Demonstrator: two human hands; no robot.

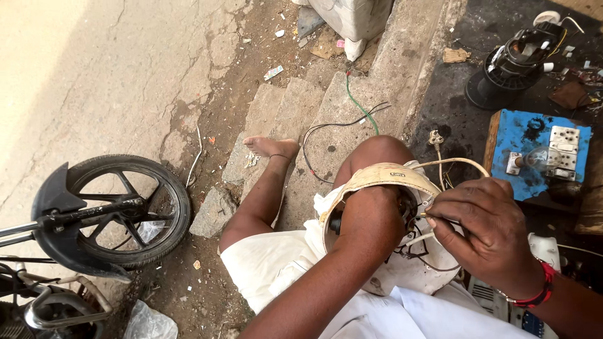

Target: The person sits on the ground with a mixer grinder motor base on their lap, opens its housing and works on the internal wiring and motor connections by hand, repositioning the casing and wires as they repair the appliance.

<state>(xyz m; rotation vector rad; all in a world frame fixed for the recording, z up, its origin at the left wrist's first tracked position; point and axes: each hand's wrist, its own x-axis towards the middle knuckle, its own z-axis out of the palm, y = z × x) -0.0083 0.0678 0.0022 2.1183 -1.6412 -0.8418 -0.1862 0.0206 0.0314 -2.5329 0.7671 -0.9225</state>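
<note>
Casing [377,179] of a cream-coloured appliance, round and open at the top, rests on the person's lap against the raised knee. The left hand [370,220] is pushed down inside it, fingers hidden, so I cannot tell whether they are closed on anything; the wrist braces the rim. The right hand [487,229] is pinched together on a thin tool or wire end [433,216] at the casing's edge, where dark and white wires [418,248] spill out.

Doing this well, as I judge it, calls for keeping the casing pressed steady against the knee, so the pinching hand can work with small, controlled moves and not tug the loose wires. The inner hand should stay clear of the tip.

Nearby, on the dark floor to the right, a blue board [524,150] carries a white switch plate and a clear bulb. Beyond it stands a black motor base [512,69] with exposed wiring. A cream cord [461,162] loops from the casing toward the board. The person sits at stone steps [295,113], one bare foot on them, with black and green wires lying across. Left of the steps lies cracked, littered ground, with a small black wheel [129,210] near the frame's edge.
</note>
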